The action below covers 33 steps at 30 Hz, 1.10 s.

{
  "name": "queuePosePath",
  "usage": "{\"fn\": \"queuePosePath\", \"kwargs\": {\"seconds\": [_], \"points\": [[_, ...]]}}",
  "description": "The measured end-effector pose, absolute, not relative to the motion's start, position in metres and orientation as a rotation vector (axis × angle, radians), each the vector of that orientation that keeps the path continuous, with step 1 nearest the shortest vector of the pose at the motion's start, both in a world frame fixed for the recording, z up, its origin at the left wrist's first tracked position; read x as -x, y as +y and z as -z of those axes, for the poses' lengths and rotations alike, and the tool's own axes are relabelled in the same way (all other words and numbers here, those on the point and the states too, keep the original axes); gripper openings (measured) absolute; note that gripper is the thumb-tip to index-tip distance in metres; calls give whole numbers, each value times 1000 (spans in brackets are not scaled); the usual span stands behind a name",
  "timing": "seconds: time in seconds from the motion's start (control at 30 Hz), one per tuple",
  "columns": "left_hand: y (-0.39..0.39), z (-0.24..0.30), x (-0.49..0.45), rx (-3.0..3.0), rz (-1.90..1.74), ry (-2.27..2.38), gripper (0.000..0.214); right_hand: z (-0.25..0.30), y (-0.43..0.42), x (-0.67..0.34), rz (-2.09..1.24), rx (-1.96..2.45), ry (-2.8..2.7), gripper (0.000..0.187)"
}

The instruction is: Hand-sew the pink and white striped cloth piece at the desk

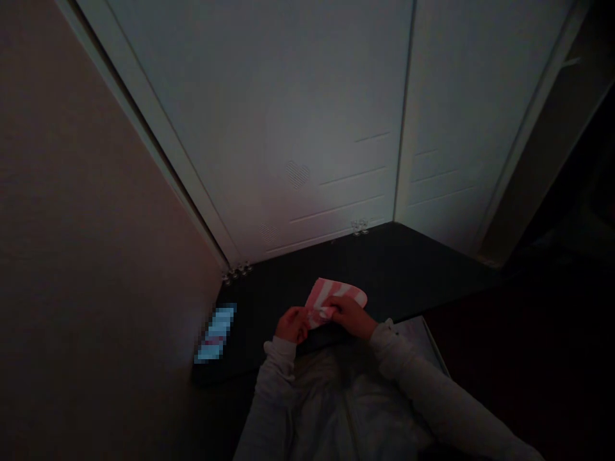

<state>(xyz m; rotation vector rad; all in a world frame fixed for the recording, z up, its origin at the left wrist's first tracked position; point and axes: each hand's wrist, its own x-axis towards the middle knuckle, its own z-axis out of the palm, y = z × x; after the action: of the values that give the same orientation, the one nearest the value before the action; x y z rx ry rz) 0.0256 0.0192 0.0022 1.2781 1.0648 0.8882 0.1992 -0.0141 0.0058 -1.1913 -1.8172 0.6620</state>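
A pink-and-white striped sock (327, 291) is held between my two hands, just above the dark tabletop (269, 291). At its left end, my left hand (291, 324) is closed with the fingers curled on the fabric's edge. My right hand (354, 317) pinches the sock's near side, thumb and fingers together, and covers part of it. The rounded end of the sock sticks out beyond the right hand. Dim light hides the finer details of the fingertips.
A lit, pixelated screen (216, 333) lies at the left end of the table. White panels (298, 115) with embossed hearts rise behind. Small clear round objects (236, 273) sit at the back left corner, more (359, 226) by the panels. A pale box-like edge (423, 339) shows beyond my right sleeve.
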Motion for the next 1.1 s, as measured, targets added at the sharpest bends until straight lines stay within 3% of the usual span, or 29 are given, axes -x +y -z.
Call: {"fn": "queuePosePath", "kwargs": {"seconds": [0.3, 0.7, 1.1], "points": [[21, 3, -18, -1262, -955, 844, 48, -3, -13, -200, -643, 1197, -1875, 15], [18, -7, -27, -1273, -850, 1113, 51, -7, -15, -199, -634, 1182, -1811, 14], [22, 0, -17, -1261, -906, 852, 49, -8, -15, -199, -653, 1179, -1847, 15]]}}
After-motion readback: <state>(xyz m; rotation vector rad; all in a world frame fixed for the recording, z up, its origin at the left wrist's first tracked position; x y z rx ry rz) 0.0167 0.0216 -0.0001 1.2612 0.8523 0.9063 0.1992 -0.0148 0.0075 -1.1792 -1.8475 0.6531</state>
